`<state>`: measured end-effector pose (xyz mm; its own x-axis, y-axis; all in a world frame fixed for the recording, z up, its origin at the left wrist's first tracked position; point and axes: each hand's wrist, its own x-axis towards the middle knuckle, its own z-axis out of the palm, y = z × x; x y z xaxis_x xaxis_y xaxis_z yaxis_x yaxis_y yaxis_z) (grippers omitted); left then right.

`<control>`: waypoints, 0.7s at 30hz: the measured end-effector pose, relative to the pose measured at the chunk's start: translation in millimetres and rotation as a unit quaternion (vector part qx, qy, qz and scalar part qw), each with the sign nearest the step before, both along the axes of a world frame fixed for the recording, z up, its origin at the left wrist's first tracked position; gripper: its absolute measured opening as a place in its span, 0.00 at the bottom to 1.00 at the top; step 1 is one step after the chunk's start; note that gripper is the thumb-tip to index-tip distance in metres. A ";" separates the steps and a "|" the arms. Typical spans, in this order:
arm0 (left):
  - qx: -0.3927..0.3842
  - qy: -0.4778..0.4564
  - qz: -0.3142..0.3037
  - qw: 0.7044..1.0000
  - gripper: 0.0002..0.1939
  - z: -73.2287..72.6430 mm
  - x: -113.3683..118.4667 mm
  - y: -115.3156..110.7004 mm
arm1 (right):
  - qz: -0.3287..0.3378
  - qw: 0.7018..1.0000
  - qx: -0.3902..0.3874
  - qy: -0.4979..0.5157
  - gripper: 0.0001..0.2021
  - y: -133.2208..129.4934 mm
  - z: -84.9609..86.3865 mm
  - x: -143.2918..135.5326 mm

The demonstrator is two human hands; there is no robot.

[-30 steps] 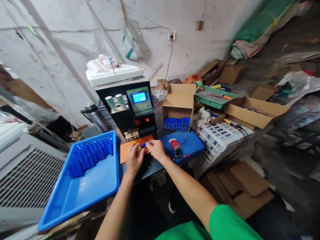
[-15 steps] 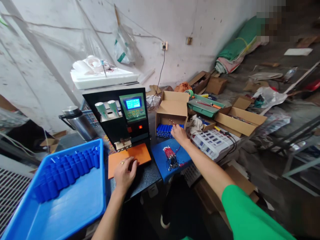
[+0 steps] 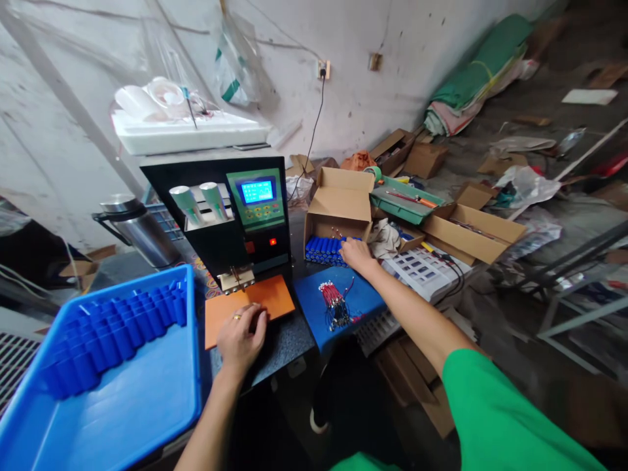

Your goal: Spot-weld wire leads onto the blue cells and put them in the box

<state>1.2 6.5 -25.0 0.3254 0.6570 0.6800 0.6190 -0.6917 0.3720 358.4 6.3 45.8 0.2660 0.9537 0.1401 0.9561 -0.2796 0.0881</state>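
My left hand rests on an orange board, fingers loosely bent and thumb apart, with nothing seen in it. The board lies in front of a black machine with a lit screen and metal pins above the board. My right hand is at the front right of a cardboard box, fingers closed against the blue cylindrical cells stacked inside. Its fingertips are partly hidden, so what they hold is unclear. Thin wire ends stick up beside them. Red and black wire leads lie bunched on a blue surface.
A blue tray at left holds many upright blue cylinders. Behind it stands a steel jug. To the right are a green case, an open carton with thin items, a rag and a white plastic crate.
My right hand has moved slightly rightward and settled lower against the cells in the box. My left hand stays on the orange board. The view has shifted a little.
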 end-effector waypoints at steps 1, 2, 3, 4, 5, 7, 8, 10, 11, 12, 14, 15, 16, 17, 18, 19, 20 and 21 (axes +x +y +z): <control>0.001 0.000 0.001 1.000 0.09 -0.1 0.4 -0.1 | -0.001 1.000 0.000 0.001 0.15 -0.8 0.6 0.1; 0.001 0.001 0.002 1.000 0.09 -0.1 0.9 -0.3 | 0.000 1.000 0.002 0.000 0.15 -2.0 0.9 -0.2; 0.001 0.000 0.001 1.000 0.09 0.2 1.4 -0.5 | 0.002 1.000 0.009 0.001 0.15 -3.8 0.6 -0.7; 0.001 0.000 0.000 1.000 0.09 0.5 1.8 -0.7 | 0.006 1.000 0.020 0.003 0.15 -6.5 -0.2 -1.2; 0.001 -0.001 0.001 1.000 0.09 0.8 2.3 -0.9 | 0.010 0.999 0.036 0.009 0.16 -10.0 -1.9 -1.5; 0.002 -0.002 0.004 1.000 0.09 1.1 3.2 -0.9 | 0.014 0.997 0.076 0.032 0.17 -20.1 -8.1 -1.1; 0.003 -0.003 0.006 1.000 0.09 1.0 3.6 -0.7 | 0.008 0.995 0.092 0.048 0.17 -26.2 -12.7 -0.1; 0.007 -0.003 0.008 1.000 0.09 0.3 4.2 0.3 | -0.026 0.991 0.097 0.094 0.17 -38.9 -24.8 3.4; 0.012 -0.001 0.009 1.000 0.09 -0.2 4.5 0.9 | -0.052 0.988 0.083 0.123 0.16 -44.6 -31.6 5.6; 0.017 0.002 0.011 1.000 0.10 -0.6 4.9 1.5 | -0.078 0.983 0.061 0.154 0.16 -49.5 -38.6 8.0; 0.027 0.014 0.019 0.999 0.10 -0.9 5.8 2.6 | -0.119 0.970 0.013 0.210 0.15 -55.2 -51.2 11.7; 0.031 0.020 0.025 0.999 0.11 -0.6 6.3 3.0 | -0.132 0.964 -0.001 0.230 0.15 -55.9 -56.3 12.7; 0.034 0.025 0.031 0.999 0.11 -0.1 6.8 3.2 | -0.144 0.959 -0.005 0.244 0.16 -55.3 -60.3 13.0; 0.036 0.028 0.034 0.998 0.11 0.6 7.3 3.1 | -0.156 0.955 -0.002 0.253 0.17 -53.6 -63.3 12.6; 0.036 0.029 0.037 0.998 0.12 1.5 7.7 2.9 | -0.169 0.951 0.005 0.260 0.17 -51.1 -65.3 11.7; 0.036 0.031 0.038 0.998 0.12 2.5 8.1 2.5 | -0.183 0.947 0.012 0.265 0.17 -48.3 -66.5 10.6; 0.033 0.032 0.039 0.998 0.12 3.4 8.4 2.0 | -0.196 0.943 0.018 0.269 0.17 -45.5 -67.2 9.5; 0.030 0.033 0.040 0.998 0.12 4.4 8.7 1.3 | -0.207 0.939 0.023 0.274 0.18 -43.1 -67.7 8.6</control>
